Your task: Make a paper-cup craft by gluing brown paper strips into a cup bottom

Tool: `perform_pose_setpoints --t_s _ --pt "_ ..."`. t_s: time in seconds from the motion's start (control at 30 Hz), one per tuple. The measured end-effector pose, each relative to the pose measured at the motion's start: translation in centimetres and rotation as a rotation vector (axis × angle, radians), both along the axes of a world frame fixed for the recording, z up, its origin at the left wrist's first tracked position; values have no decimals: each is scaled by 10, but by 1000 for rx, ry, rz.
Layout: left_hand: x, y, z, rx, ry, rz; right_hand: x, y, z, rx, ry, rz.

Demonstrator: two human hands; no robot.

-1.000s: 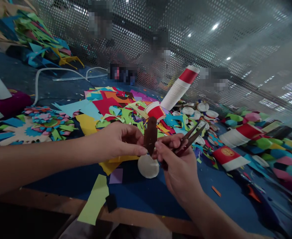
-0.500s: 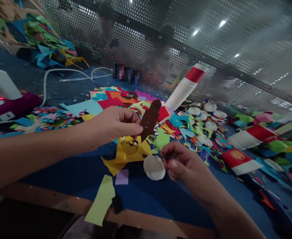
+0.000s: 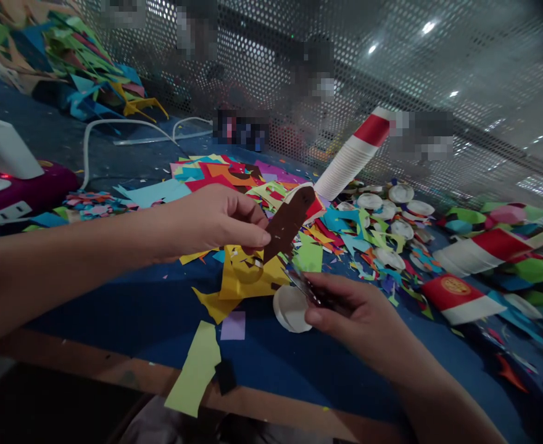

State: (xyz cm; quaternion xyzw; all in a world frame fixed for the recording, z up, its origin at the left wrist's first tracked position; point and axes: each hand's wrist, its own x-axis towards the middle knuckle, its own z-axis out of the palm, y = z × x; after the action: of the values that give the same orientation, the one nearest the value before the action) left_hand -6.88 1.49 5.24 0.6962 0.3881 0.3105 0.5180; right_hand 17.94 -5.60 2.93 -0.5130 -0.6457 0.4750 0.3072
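My left hand [image 3: 234, 219] pinches a strip of dark brown paper [image 3: 292, 216] between thumb and fingers, its upper end tilted up to the right. In my right hand [image 3: 345, 308] is a dark, shiny pair of scissors [image 3: 306, 287]. Their blades point up and left, close below the brown paper's lower edge; whether they touch it I cannot tell. Under the scissors lies a white round paper piece [image 3: 290, 311], partly covered by my right fingers. Yellow paper [image 3: 239, 283] with a round cut sits below my left hand.
Colourful paper scraps [image 3: 216, 176] spread across the blue table [image 3: 160, 345]. A tall stack of paper cups [image 3: 345, 163] leans behind them, with a red-and-white cup [image 3: 459, 299] lying at right. A purple power strip [image 3: 26, 194] is at left. Pale green paper [image 3: 195, 370] overhangs the front edge.
My right hand has turned, bringing the scissors up toward the brown paper, and their blades now show. The brown paper has tilted further right. The whole view has shifted slightly.
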Motion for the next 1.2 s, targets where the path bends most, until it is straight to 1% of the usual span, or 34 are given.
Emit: perform_pose_setpoints --t_s 0.13,0.2,0.27,0.33,0.47,0.6,0.83,1.07,1.2 --pt "-7 5 5 56 29 -66 2 0 6 38 -47 123" --pt "-10 5 6 62 54 -86 0 -1 7 58 -64 149" --pt "-11 5 7 61 102 -102 -3 -2 7 68 -75 117" --pt "-10 3 6 56 135 -119 -4 -3 7 44 -61 83" --pt "-8 2 5 39 115 -129 -3 -5 3 -51 29 68" --pt "-6 1 5 50 104 -102 -2 -6 1 -80 71 52" --pt "-7 0 7 68 118 -125 -4 -3 3 -95 41 51" --pt "-7 1 4 90 121 -113 -3 -1 1 -86 20 41" --pt "-6 -1 5 78 145 -98 -3 -1 2 -88 -12 44"
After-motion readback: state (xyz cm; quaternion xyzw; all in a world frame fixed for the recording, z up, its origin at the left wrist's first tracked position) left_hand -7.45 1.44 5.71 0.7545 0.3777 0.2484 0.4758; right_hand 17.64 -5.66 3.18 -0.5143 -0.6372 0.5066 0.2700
